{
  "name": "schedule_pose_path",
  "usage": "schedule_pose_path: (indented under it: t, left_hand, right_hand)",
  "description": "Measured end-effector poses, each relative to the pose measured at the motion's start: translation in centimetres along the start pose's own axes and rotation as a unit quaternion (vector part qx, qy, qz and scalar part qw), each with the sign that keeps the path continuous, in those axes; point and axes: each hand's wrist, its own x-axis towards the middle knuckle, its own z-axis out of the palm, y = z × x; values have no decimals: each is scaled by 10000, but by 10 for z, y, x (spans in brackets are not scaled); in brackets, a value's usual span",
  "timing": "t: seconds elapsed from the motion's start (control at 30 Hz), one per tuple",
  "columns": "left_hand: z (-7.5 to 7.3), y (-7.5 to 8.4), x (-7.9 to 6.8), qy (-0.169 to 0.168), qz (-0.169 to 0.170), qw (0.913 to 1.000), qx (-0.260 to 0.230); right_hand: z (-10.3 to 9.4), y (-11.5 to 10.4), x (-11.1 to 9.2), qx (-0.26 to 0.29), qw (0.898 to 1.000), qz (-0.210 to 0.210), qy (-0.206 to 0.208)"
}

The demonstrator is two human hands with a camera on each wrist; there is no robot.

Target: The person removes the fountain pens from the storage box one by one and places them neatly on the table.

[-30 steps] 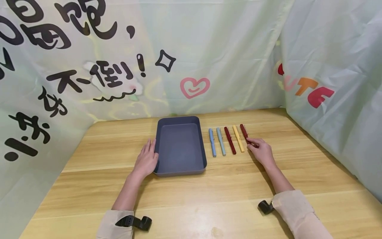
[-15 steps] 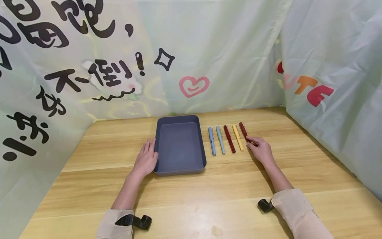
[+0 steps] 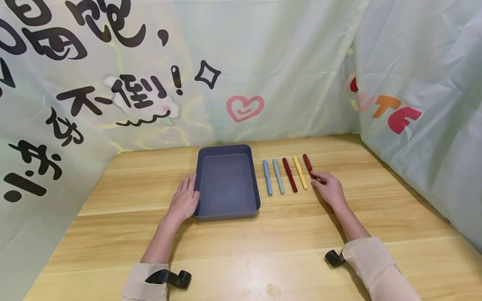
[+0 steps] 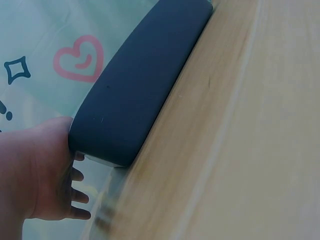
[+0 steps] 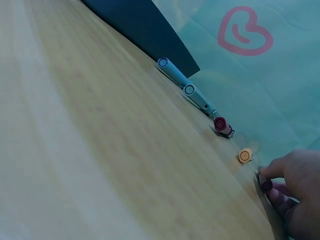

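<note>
A dark blue-grey rectangular tray (image 3: 227, 184) lies on the wooden table, with nothing in it. My left hand (image 3: 183, 201) rests against its left side, fingers straight, thumb at the rim; the left wrist view shows the hand (image 4: 45, 170) at the tray's outer wall (image 4: 135, 90). My right hand (image 3: 329, 190) pinches the near end of a dark red pen (image 3: 307, 164), the rightmost of a row, which lies on or very near the table. Left of it lie a yellow pen (image 3: 300, 172), another dark red pen (image 3: 290, 174), a pale teal pen (image 3: 278, 176) and a blue pen (image 3: 267, 177).
The wooden table (image 3: 241, 259) extends in front of the tray and pens. A printed cloth (image 3: 286, 62) hangs behind the table, and more cloth (image 3: 433, 167) closes off the right side. Black wrist cameras sit on both sleeves.
The head view has shifted slightly. Both hands hold their places, the right still on the rightmost dark red pen; its far end has barely moved.
</note>
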Motion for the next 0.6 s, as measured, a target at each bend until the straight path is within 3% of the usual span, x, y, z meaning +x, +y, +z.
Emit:
schedule_pose_path:
  t: [0.6]
  left_hand:
    - [1, 2, 2, 2, -16, 10000, -49]
  right_hand:
    - [-5, -5, -3, 142, 9997, 181, 15]
